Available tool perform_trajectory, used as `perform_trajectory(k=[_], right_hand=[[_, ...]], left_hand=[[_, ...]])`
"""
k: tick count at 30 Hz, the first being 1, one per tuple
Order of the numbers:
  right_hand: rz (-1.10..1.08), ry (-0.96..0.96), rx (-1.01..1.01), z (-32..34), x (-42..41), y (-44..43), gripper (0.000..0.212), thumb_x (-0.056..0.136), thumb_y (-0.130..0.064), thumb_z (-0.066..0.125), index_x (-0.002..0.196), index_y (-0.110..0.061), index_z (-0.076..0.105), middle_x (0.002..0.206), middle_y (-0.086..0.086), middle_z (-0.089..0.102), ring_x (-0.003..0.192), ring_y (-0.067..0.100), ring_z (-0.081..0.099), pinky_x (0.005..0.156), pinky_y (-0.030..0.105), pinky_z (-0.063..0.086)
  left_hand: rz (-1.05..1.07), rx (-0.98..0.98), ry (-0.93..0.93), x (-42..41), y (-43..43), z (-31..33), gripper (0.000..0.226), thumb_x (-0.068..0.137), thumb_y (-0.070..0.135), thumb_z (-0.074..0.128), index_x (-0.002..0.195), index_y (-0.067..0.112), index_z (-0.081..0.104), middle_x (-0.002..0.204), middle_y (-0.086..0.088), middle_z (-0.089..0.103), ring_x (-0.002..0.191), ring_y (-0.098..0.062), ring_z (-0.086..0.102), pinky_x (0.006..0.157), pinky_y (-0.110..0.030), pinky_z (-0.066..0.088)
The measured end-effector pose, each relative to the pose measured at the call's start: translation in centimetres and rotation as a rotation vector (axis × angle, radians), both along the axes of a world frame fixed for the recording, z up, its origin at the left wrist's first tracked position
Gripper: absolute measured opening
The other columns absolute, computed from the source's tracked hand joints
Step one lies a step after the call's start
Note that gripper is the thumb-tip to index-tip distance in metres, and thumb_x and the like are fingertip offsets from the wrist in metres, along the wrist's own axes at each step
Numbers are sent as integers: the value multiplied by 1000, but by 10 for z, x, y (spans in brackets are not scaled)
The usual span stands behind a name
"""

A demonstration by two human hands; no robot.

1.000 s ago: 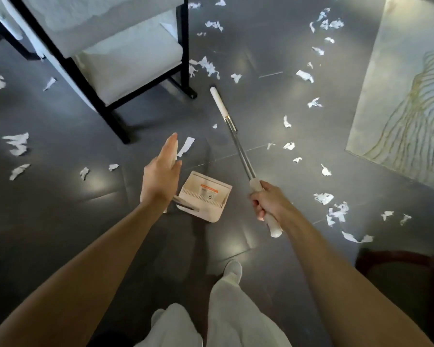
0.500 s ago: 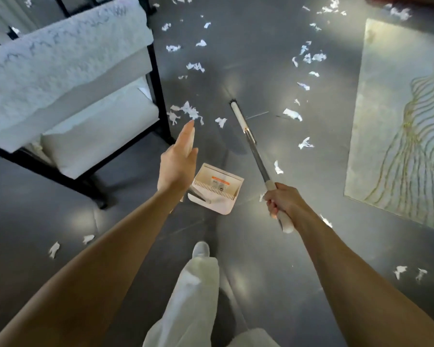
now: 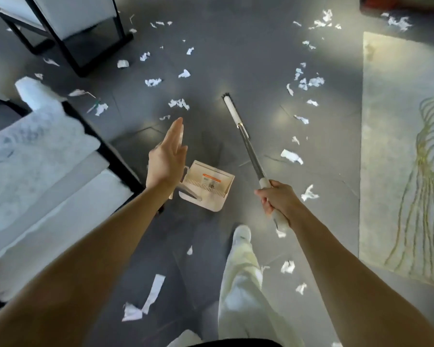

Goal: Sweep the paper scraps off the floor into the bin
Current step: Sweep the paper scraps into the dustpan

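Note:
White paper scraps (image 3: 179,103) lie scattered over the dark tiled floor (image 3: 236,46), ahead of me and beside my feet. My right hand (image 3: 276,200) grips the white end of a broom handle (image 3: 248,146); the shaft slants forward and its brush end (image 3: 226,95) is down near the floor. A white dustpan (image 3: 207,186) with a toothed edge and an orange label sits low in front of me. My left hand (image 3: 167,156) is over the dustpan's upright handle (image 3: 189,192) with fingers straight; the handle's top is hidden behind my wrist.
A black-framed chair with white cushions (image 3: 48,166) stands close on my left, and another (image 3: 68,18) at the back left. A pale rug with gold lines (image 3: 406,146) covers the floor on the right. My leg in pale trousers and white shoe (image 3: 242,234) steps forward.
I have walked forward: the chair has slid back to my left and more scraps show ahead. Both hands keep their poses, carrying broom and dustpan along.

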State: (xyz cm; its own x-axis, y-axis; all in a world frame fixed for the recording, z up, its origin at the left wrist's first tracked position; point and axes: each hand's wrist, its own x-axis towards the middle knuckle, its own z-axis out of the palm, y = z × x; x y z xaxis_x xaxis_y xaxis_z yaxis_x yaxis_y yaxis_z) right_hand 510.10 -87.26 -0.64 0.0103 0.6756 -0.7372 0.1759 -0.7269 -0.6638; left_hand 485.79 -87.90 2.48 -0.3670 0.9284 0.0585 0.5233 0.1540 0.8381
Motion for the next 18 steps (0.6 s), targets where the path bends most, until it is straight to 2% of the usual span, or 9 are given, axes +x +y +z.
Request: perform_trajectory(k=[2, 5, 6, 8, 9, 13, 18], right_hand=[[31, 13, 15, 1, 0, 72, 10, 91, -11, 65, 90, -10, 55, 61, 5, 47, 37, 6, 41, 36, 16, 37], [96, 20, 14, 14, -5, 173, 13, 93, -13, 62, 84, -12, 53, 61, 5, 46, 36, 5, 42, 36, 15, 38], [115, 8, 16, 17, -7, 205, 10, 93, -12, 62, 88, -12, 54, 62, 5, 47, 35, 4, 42, 36, 14, 38], [162, -23, 29, 25, -15, 272, 10, 93, -10, 62, 101, -10, 56, 63, 6, 49, 36, 5, 43, 36, 15, 38], [181, -28, 37, 26, -21, 307, 15, 92, -9, 63, 106, -9, 56, 64, 6, 49, 37, 6, 43, 35, 15, 37], [200, 18, 39, 25, -47, 444, 26, 91, -1, 60, 115, -10, 54, 63, 7, 47, 30, 4, 39, 33, 14, 33], [235, 48, 8, 16, -93, 618, 35, 94, 0, 56, 127, -9, 51, 64, 7, 44, 29, 3, 37, 32, 14, 33]], left_hand=[[30, -18, -35, -5, 66, -2, 59, 94, 6, 50, 145, 33, 36, 141, 13, 46, 129, 3, 41, 99, -2, 27], [75, -28, -46, -11, 158, 4, 59, 95, 5, 48, 146, 32, 34, 144, 8, 44, 132, -4, 41, 102, -9, 28], [88, -35, -31, -14, 188, 9, 59, 95, 5, 47, 146, 32, 33, 144, 8, 44, 129, -3, 44, 99, -7, 28], [141, -64, 3, -21, 247, 19, 57, 96, 8, 47, 145, 35, 33, 141, 13, 45, 108, 6, 52, 84, 4, 28], [169, -69, 14, -25, 276, 22, 56, 97, 10, 46, 144, 37, 34, 137, 14, 48, 99, 7, 54, 81, 4, 28], [246, -82, 27, -46, 395, 18, 55, 96, 12, 45, 143, 39, 35, 138, 2, 53, 119, -18, 53, 89, -15, 31], [302, -117, 14, -88, 567, 0, 58, 95, 13, 45, 143, 43, 32, 130, -6, 59, 109, -23, 59, 87, -22, 40]])
